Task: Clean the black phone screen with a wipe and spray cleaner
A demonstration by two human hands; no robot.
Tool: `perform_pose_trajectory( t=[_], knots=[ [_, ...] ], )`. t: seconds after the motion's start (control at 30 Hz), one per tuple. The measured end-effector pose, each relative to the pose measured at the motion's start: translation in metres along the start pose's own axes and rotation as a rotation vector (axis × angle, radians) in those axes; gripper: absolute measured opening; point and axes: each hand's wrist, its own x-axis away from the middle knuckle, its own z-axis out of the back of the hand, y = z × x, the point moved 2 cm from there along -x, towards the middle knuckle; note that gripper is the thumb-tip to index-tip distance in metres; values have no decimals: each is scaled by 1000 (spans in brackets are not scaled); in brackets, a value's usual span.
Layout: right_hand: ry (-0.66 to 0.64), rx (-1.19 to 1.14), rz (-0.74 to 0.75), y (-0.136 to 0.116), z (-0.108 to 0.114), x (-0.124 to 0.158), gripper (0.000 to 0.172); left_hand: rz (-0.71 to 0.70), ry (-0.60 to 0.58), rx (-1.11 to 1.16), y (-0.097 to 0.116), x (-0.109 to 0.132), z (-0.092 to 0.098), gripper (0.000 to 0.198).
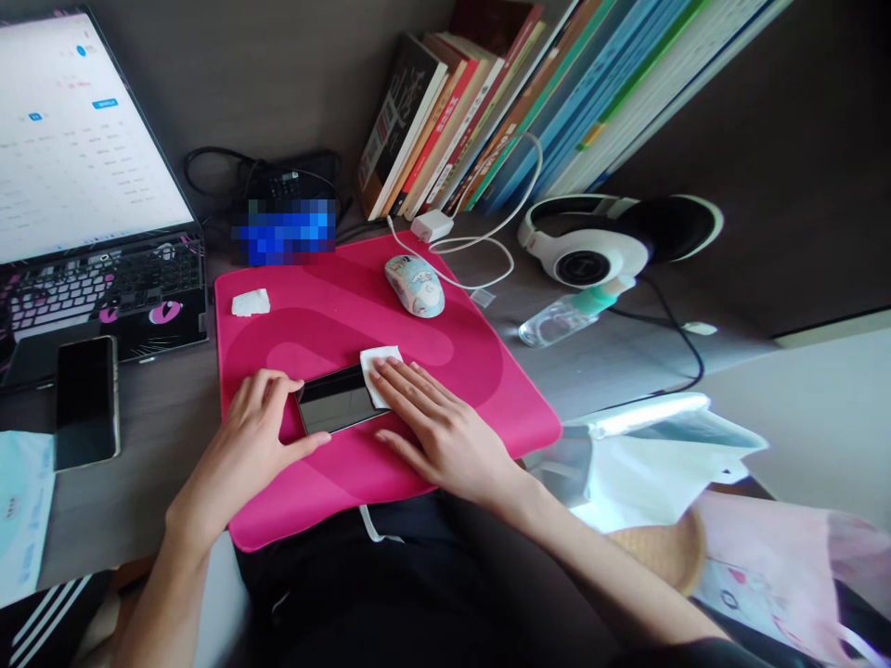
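Note:
A black phone [334, 401] lies screen up on the pink mat [313, 501]. My left hand [251, 436] grips its left end, thumb on the near edge and fingers at the far corner. A small white cloth or tissue [378, 373] rests on the phone's right part, pressed flat under the fingers of my right hand [445, 431]. Those fingers are stretched out, with the thumb apart on the mat. Another folded white piece [251, 302] sits at the mat's upper left. Beyond the phone is a patterned mouse [416, 286].
To the left are a laptop [104, 278], a second phone [87, 401] and a light blue packet [24, 510]. Books [445, 130] stand at the back. A white charger [432, 225] with cable, headphones [591, 250] and a clear bottle [561, 318] lie to the right.

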Motion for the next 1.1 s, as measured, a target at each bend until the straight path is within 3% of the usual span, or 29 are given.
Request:
perform_pose_trajectory(
  t=[1.1],
  knots=[
    [-8,-7,-8,1,-1,1,86,1,15,22,-1,-1,0,56]
  ],
)
